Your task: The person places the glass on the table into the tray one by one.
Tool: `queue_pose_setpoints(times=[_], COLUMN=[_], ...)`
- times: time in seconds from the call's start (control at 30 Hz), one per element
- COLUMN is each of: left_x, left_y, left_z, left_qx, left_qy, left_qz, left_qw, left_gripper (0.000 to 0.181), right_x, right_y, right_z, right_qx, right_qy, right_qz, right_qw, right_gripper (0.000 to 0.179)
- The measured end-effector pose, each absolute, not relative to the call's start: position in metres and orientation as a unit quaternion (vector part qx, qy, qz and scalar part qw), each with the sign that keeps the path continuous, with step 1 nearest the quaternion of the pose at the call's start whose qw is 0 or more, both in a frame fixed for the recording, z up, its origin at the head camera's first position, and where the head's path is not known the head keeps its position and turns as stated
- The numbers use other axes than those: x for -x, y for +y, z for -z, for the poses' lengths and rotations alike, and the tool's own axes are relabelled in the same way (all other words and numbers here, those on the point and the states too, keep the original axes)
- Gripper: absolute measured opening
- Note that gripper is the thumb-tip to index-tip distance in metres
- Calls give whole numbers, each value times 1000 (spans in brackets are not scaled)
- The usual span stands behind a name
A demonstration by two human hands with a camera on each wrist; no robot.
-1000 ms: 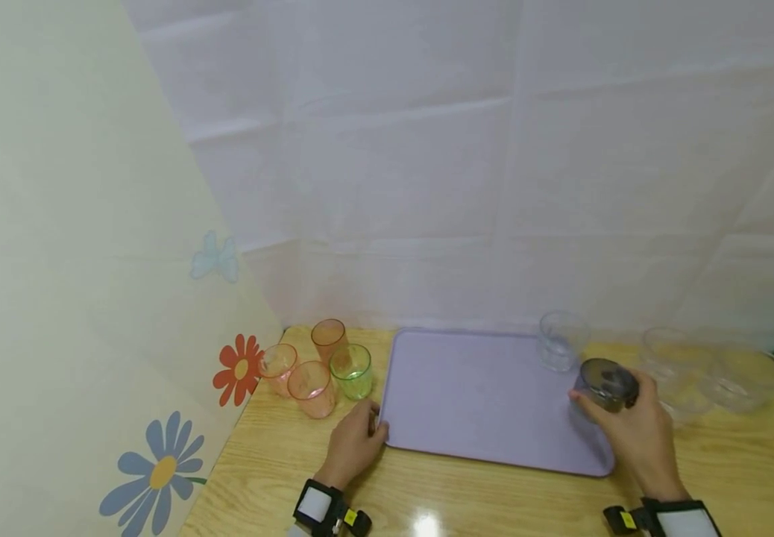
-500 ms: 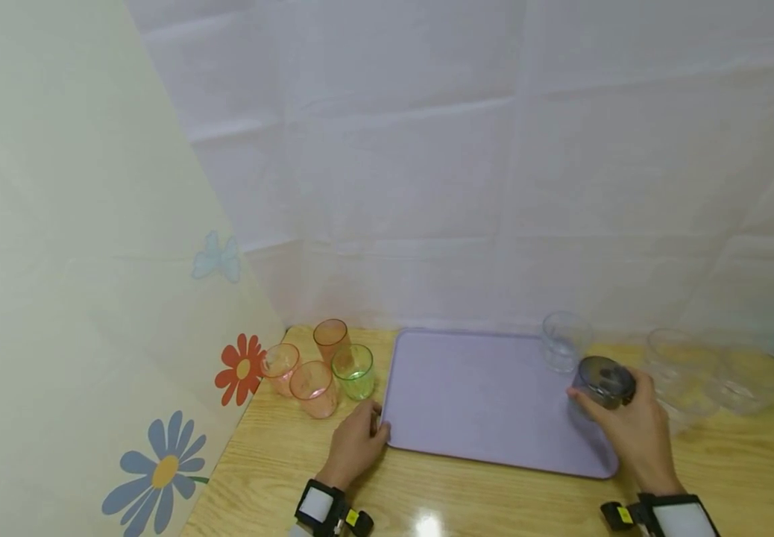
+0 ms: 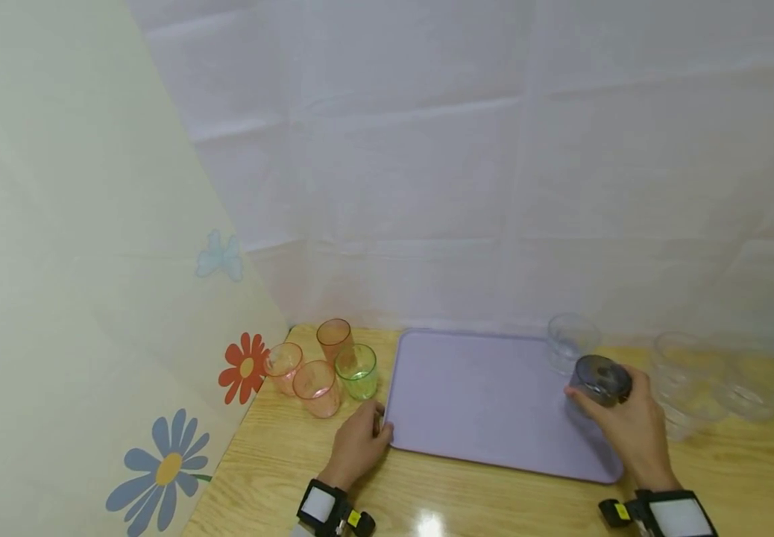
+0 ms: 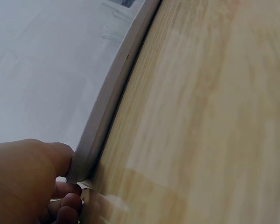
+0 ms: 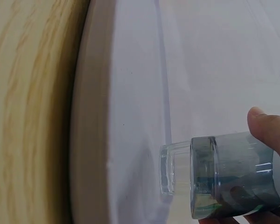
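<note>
My right hand (image 3: 635,429) grips a dark grey tumbler (image 3: 600,380) and holds it upright above the right part of a purple tray (image 3: 481,403). In the right wrist view the tumbler (image 5: 233,172) is see-through, and its base appears raised off the tray. Behind it, a clear glass (image 5: 175,168) stands at the tray's far right corner. On the other side, my left hand (image 3: 356,444) holds the tray's left edge near the front corner. The left wrist view has the thumb against the tray rim (image 4: 107,102) and the other fingers curled below, partly hidden.
Left of the tray stand two pink cups (image 3: 317,389), a brown-orange cup (image 3: 335,339) and a green cup (image 3: 358,373). Several clear glasses (image 3: 689,380) crowd the wooden table (image 3: 481,500) at right. A white cloth (image 3: 414,164) hangs close behind.
My right hand has shifted slightly left over the tray with the dark tumbler. The left hand keeps its place at the tray edge. The head view has turned a little.
</note>
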State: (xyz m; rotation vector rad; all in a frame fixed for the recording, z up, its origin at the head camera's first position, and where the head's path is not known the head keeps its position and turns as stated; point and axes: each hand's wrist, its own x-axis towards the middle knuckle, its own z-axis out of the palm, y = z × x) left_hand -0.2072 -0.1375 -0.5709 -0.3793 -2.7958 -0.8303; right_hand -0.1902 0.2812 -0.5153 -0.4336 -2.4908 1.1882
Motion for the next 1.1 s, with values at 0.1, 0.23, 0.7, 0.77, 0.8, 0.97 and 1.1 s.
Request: queue_pose_setpoints(times=[0.1, 0.23, 0.7, 0.77, 0.8, 0.97, 1.1], left_x=[207, 206, 206, 206, 206, 206, 206], left_y=[-137, -136, -136, -136, -136, -137, -137], left_z=[571, 570, 572, 572, 573, 573, 572], left_qx=[128, 130, 137, 136, 135, 130, 130], left_qy=[-945, -945, -943, -943, -943, -945, -945], left_qz=[281, 279, 279, 280, 280, 280, 279], left_qw=[103, 109, 118, 117, 116, 108, 106], left_gripper=[20, 19, 19, 19, 19, 20, 20], right_x=[191, 193, 196, 197, 197, 198, 200], right_y=[279, 279, 278, 277, 277, 277, 277], right_z=[516, 517, 526, 526, 527, 529, 530], right_qx=[156, 154, 152, 149, 147, 143, 146], right_qy=[-876, -879, -889, -890, -890, -891, -892], right_qz=[-420, -416, -397, -397, -397, -396, -392], right_qw=[177, 175, 170, 171, 172, 169, 171], right_gripper=[109, 109, 109, 108, 107, 106, 107])
